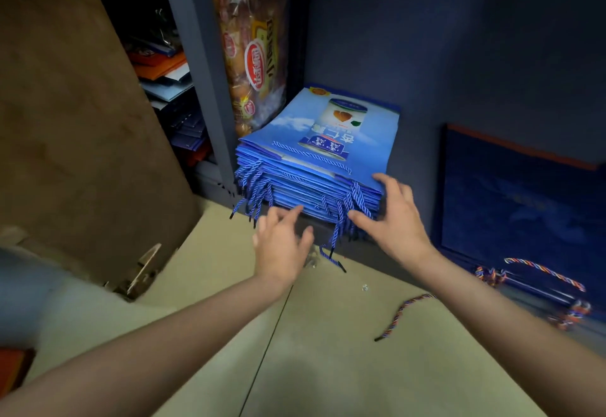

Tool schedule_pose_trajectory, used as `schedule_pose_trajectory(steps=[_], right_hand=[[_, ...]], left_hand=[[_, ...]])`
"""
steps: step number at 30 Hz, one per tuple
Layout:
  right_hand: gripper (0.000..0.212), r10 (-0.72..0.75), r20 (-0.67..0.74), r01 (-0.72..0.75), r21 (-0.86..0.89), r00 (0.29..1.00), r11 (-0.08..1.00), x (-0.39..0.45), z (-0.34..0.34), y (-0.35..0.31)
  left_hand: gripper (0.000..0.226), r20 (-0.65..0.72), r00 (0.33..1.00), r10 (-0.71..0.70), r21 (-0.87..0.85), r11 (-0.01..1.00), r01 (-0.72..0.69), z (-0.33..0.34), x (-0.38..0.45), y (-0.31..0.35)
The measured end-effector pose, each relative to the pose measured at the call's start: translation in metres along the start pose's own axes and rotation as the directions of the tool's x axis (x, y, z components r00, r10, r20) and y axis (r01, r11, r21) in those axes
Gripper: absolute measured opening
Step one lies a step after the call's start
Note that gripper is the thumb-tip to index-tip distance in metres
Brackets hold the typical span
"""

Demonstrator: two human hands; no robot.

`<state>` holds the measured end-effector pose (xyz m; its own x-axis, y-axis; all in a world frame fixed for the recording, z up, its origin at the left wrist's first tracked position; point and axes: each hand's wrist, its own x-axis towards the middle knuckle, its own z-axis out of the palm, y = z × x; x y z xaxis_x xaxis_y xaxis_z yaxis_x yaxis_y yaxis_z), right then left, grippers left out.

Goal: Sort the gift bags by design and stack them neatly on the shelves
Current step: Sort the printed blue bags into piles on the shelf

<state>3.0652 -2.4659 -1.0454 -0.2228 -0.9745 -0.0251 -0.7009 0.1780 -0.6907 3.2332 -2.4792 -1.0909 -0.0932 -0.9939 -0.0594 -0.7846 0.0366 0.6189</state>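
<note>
A brown cardboard sheet (pixel 75 128) is leaning at the left beside the grey shelf post (pixel 200 66). The left hand (pixel 282 243) is hovering with loose fingers, holding nothing. The stack of blue gift bags (pixel 314 161) is lying on the low shelf (pixel 426 56); the right hand (pixel 393 220) is touching its corner with spread fingers above the beige floor (pixel 328 351)

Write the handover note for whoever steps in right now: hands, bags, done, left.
Left hand: open, fingertips at the front edge of the stack of light-blue paper gift bags with blue rope handles, holding nothing.
Right hand: open, fingers spread against the stack's right front corner.
Done: the light-blue stack lies flat on the dark shelf floor.
Left: tuck in the hanging handles; dark-blue gift bags with multicoloured rope handles lean at the right, not yet stacked; a loose multicoloured cord lies on the floor.
</note>
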Motion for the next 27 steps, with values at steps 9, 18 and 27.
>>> schedule_pose_trajectory(steps=[9,18,27], right_hand=[[0.085,0.021,0.021,-0.021,0.029,1.0,0.999,-0.02,0.016,-0.004],[0.088,-0.034,0.051,0.041,-0.147,0.998,0.988,-0.022,0.017,-0.002],[0.081,-0.121,0.087,0.135,-0.176,0.989,0.975,-0.023,0.002,0.013]], left_hand=[[0.025,-0.01,0.863,-0.505,-0.586,0.702,0.403,0.032,0.02,0.055],[0.024,0.021,0.847,-0.53,-0.432,0.76,0.486,0.018,0.027,0.056],[0.036,0.36,0.689,-0.629,-0.719,0.283,0.635,0.001,0.026,0.074]])
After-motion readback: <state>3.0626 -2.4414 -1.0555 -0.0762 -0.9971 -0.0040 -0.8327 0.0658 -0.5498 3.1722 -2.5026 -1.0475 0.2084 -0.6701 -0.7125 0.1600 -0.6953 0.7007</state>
